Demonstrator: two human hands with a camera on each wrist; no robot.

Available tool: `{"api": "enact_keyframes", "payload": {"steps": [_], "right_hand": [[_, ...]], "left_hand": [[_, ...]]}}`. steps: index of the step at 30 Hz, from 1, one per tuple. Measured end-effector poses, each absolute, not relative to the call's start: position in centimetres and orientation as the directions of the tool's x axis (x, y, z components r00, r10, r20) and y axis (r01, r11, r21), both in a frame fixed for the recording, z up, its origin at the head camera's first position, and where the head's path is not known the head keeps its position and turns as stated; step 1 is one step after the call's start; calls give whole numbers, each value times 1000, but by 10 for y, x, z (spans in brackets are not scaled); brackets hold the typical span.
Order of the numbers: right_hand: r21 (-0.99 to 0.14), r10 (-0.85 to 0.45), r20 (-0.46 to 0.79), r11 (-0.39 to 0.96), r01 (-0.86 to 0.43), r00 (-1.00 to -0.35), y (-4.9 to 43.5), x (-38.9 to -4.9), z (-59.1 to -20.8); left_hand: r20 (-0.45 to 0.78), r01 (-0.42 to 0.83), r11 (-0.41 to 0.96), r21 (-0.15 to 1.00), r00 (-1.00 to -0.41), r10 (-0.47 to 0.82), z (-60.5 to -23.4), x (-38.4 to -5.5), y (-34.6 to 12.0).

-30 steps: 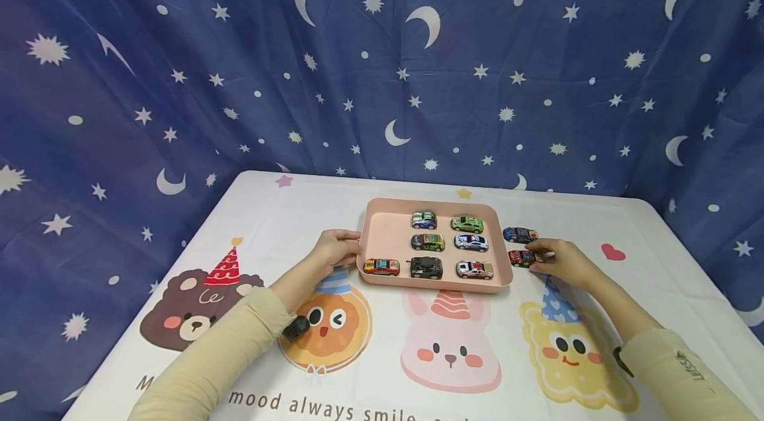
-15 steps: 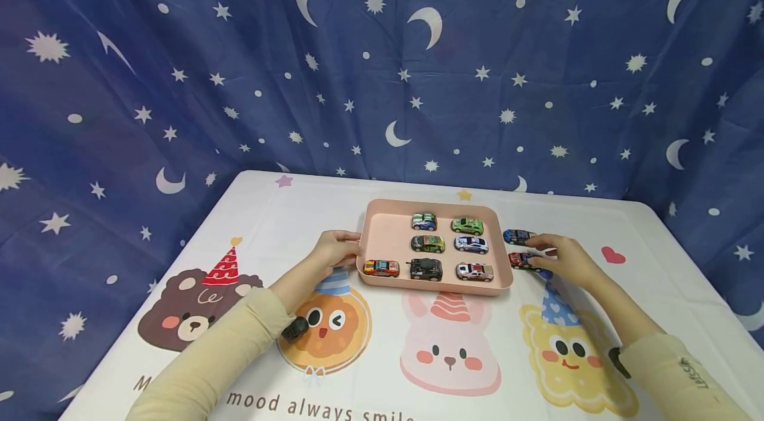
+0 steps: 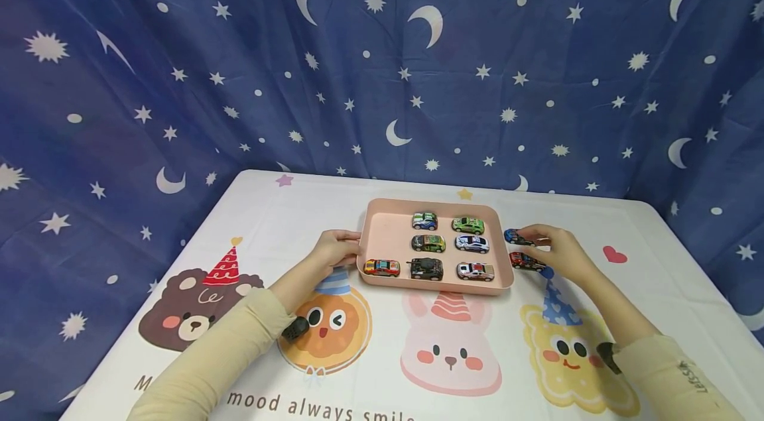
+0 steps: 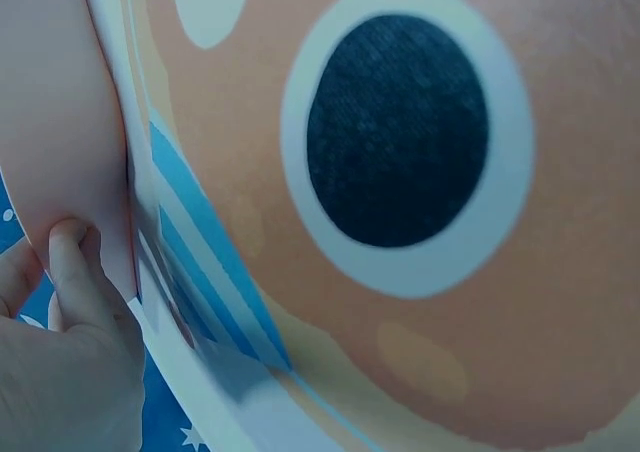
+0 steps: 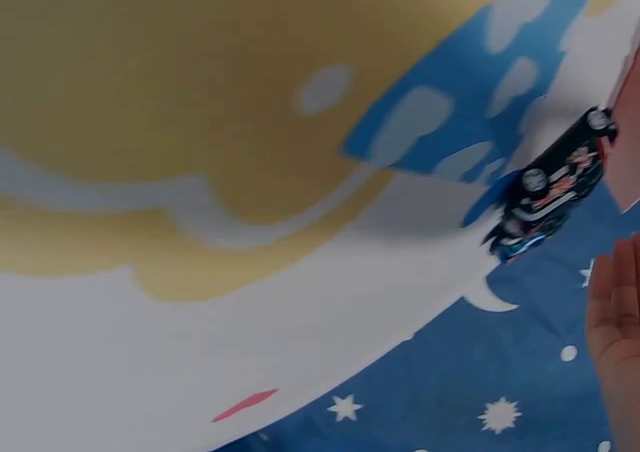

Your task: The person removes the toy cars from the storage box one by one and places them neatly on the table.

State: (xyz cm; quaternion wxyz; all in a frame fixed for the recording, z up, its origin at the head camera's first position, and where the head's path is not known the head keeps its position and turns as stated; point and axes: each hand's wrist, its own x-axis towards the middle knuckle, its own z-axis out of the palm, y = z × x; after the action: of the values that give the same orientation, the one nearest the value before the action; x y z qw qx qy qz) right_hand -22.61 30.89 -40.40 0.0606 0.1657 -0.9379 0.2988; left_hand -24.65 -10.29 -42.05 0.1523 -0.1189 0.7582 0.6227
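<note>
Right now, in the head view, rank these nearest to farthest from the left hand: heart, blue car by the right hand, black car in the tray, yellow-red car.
From the left hand:
1. Yellow-red car: near left corner of the tray.
2. Black car: middle of near row.
3. Blue car: right of the tray.
4. Heart: beyond the right hand.

This looks to me like a children's-style play corner, home or studio I can't tell, with a moon-and-star curtain [image 3: 382,69] filling the frame's upper half, a cartoon-printed tablecloth [image 3: 384,341] spread across the lower half and toy cars [image 3: 471,244] right of centre.
</note>
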Motion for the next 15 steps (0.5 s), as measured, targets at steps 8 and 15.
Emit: {"api": "enact_keyframes", "payload": {"steps": [8,15], "right_hand": [[-557,-270,223,753,-349,-937,290,-223,-398],[-587,-274,241,723,-365,-931,273,-222,-395]], "left_hand": [[-380,-372,198,907,-925,3,-422,-247,-103],[-386,-379,190,906,-922,-1,-423,-247,-103]]}}
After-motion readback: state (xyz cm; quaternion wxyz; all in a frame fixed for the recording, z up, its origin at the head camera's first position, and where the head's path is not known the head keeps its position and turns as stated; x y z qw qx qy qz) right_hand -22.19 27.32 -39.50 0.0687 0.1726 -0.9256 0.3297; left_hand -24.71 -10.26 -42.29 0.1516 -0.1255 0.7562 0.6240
